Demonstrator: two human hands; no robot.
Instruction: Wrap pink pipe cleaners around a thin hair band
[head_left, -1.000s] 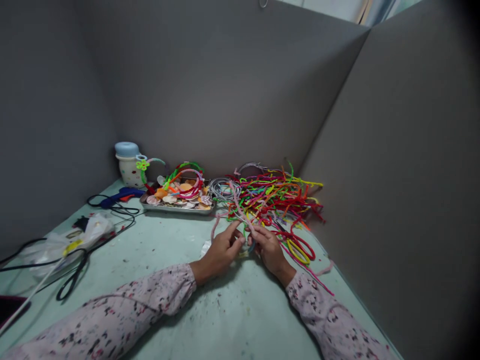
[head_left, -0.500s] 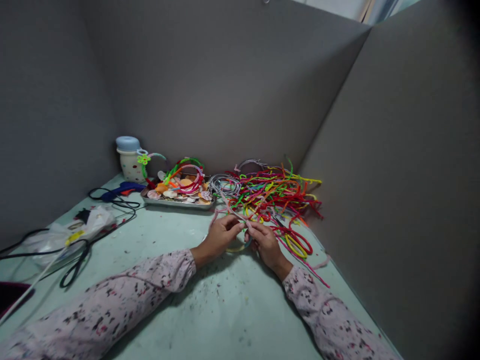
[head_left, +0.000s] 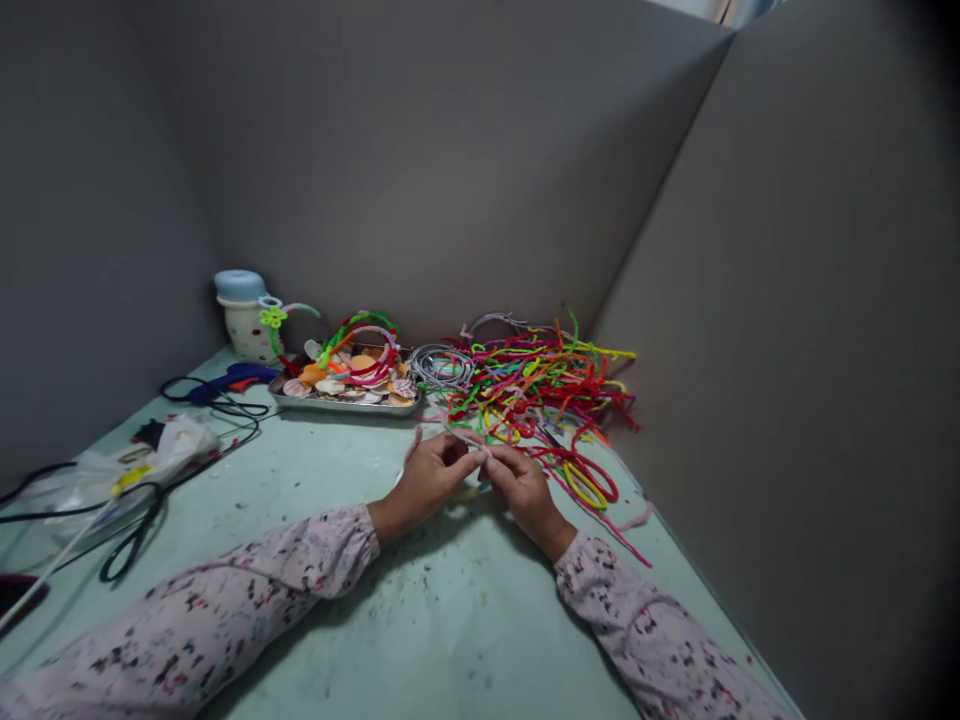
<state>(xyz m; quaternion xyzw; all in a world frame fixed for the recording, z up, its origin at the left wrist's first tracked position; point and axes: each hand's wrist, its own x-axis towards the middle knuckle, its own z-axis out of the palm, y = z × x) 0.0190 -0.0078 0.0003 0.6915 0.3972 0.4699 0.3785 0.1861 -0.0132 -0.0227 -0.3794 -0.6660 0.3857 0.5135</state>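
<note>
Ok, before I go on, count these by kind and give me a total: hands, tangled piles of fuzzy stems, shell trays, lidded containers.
Hands: 2
Tangled pile of fuzzy stems: 1
Shell tray: 1
Lidded container: 1
Total: 5

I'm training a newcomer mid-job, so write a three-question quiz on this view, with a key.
1. What fills the metal tray? a) screws b) shells c) coins
2. True or false: the blue-lidded container stands left of the colourful heap of fuzzy stems.
3. What do the left hand and right hand hold between them?

Key: 1 b; 2 true; 3 a pale strip.
</note>
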